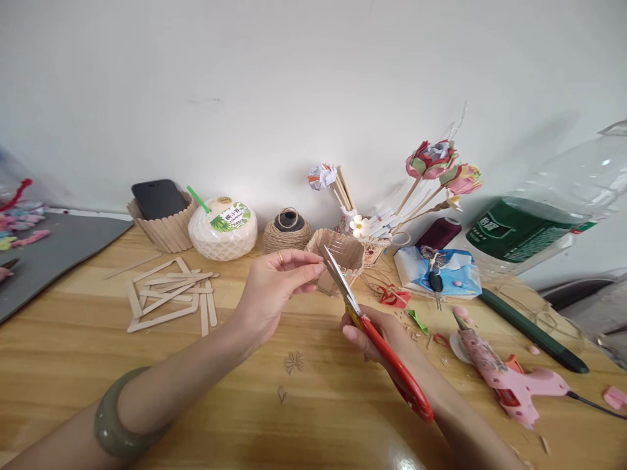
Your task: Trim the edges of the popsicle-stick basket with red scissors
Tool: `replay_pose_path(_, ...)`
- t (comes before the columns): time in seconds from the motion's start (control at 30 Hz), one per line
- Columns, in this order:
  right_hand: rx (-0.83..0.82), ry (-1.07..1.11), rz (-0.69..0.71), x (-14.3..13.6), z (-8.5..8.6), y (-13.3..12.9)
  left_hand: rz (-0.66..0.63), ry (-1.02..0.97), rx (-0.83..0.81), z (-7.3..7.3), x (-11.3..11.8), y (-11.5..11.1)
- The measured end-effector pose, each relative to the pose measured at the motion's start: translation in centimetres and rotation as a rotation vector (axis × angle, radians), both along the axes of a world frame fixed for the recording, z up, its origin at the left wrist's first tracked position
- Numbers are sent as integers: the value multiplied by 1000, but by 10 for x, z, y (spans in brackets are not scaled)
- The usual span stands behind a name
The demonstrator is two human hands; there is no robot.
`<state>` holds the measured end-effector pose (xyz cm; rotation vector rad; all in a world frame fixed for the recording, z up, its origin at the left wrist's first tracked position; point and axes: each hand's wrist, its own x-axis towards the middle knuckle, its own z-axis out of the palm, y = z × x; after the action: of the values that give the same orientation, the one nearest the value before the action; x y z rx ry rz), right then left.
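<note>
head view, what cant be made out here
All in the head view:
- Whether the left hand pinches anything: too small, hidden by its own fingertips.
- Part of the right hand: hidden by the scissors.
- The phone's lower end: hidden by the stick cup.
- The bottle's far end: cut off by the right edge.
- The label's small print: too small.

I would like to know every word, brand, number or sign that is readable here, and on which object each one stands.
"小": seemingly the middle large character on the label of the white coconut; its other characters are too blurred.
Green label on the clear bottle: white characters, too blurred to quote surely; the smaller lines are unreadable.
No number is readable anywhere.
</note>
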<state>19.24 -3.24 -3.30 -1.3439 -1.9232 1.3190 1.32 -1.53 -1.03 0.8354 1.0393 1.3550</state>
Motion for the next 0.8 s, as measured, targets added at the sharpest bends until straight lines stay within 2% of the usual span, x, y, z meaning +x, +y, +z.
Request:
replay_pose_path(0.5,-2,-50,-1,0,-1,0,17,-4,-4,0,4,-2)
replay_pose_path(0.63,6,-61,-5,-3,2,-1,59,-19,15,-2,7,-4)
replay_pose_path(0.8,97,-124,-28,-6,2,-3,120,0,74,-7,11,-6)
